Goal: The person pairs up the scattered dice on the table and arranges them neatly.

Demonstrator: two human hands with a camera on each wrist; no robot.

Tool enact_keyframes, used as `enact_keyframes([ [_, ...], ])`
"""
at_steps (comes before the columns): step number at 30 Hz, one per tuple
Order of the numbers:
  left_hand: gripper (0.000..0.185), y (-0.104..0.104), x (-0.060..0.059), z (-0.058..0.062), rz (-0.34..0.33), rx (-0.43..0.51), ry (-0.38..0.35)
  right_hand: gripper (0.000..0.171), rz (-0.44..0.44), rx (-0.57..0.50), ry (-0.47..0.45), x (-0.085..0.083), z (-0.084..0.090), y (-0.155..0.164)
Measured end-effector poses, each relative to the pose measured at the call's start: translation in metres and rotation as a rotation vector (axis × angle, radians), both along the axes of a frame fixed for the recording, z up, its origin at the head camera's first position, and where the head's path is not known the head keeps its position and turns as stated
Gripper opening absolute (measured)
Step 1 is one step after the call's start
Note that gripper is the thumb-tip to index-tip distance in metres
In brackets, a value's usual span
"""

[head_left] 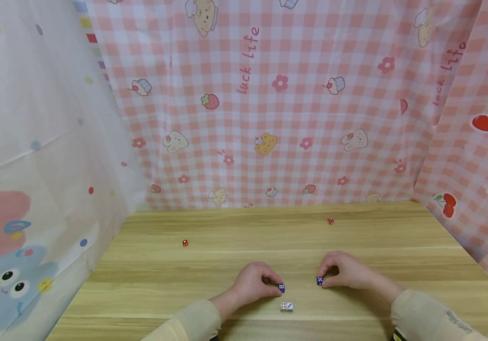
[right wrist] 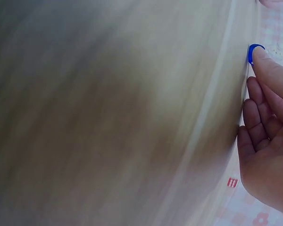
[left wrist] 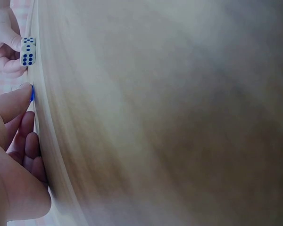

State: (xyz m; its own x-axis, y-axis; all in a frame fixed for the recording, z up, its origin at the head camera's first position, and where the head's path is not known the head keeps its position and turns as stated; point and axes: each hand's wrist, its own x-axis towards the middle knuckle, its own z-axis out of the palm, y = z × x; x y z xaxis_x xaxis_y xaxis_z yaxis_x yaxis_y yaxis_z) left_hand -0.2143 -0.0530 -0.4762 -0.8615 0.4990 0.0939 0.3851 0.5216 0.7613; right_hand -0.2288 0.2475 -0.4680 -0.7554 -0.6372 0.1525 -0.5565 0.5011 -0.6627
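Blue dice: one (head_left: 281, 287) is pinched in the left hand (head_left: 254, 283) grip, another (head_left: 319, 281) in the right hand (head_left: 348, 271) grip, both low on the tabletop (head_left: 150, 274). Two white dice (head_left: 286, 306) are seen just beside the left one; two red dice (head_left: 185, 243) lie well apart.

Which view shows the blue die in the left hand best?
The head view: the blue die sits at the left hand fingertips, near the white dice. The left wrist view shows only a blue sliver. The right wrist view does not clearly show it.
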Motion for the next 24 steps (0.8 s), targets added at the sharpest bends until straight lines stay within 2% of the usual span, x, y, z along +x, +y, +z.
enact_keyframes([
  [16,0.016,0.000,-0.001,-0.002,-0.001,-0.004,0.011,0.014,0.057,-0.011,0.033,-0.001,0.001,-0.028],
  [24,0.017,0.000,-0.001,-0.002,-0.005,0.013,0.011,0.014,0.055,0.007,0.066,-0.001,-0.001,-0.040],
])
